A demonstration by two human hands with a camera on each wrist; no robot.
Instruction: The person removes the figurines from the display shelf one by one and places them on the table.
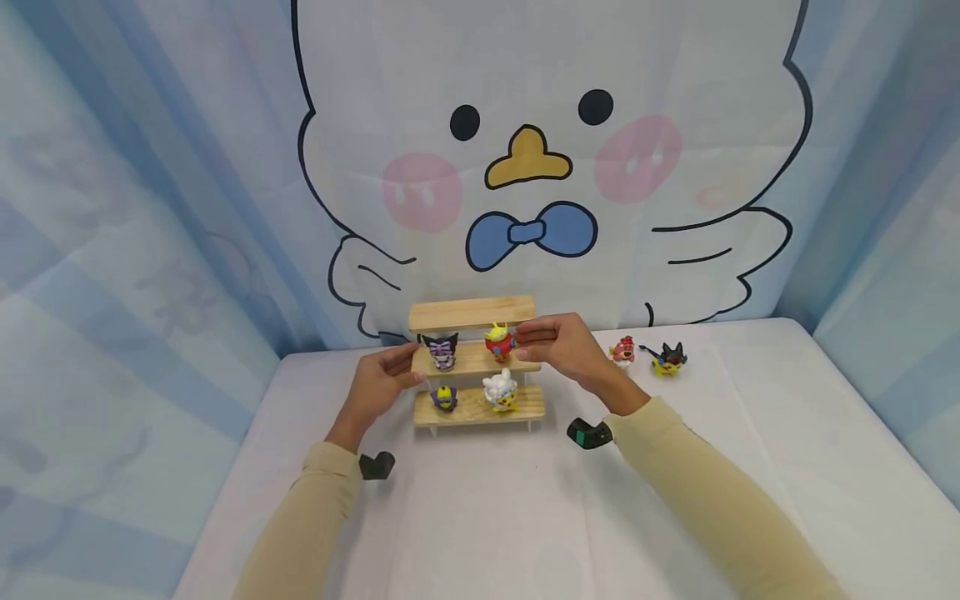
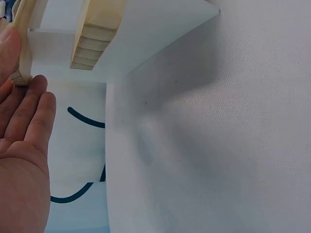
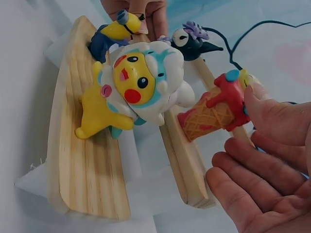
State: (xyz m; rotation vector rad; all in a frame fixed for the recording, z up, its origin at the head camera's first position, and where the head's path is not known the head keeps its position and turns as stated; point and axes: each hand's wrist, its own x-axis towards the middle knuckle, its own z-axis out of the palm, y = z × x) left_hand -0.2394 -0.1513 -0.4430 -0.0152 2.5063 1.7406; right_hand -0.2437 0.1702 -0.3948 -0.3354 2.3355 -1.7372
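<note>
A three-tier wooden display shelf (image 1: 480,407) stands near the back of the table. At the left end of its middle board my left hand (image 1: 378,387) grips the edge, thumb on one side and fingers on the other. Beside the board's right end is my right hand (image 1: 566,350), fingers extended and thumb touching the red-and-yellow ice-cream-cone figurine (image 3: 214,109). The same board bears a black-and-purple eared figurine (image 1: 442,353) on the left. Below stand a small yellow-and-purple figurine (image 1: 444,398) and a yellow figurine in a white hood (image 3: 129,80).
Right of the shelf, on the white table (image 1: 480,517), are a pink-and-red figurine (image 1: 622,352) and a black-and-yellow figurine (image 1: 669,360) with a dark stick-like piece. Behind hangs a curtain (image 1: 525,292) with a cartoon bird. The shelf's top board (image 1: 472,313) carries no figurine.
</note>
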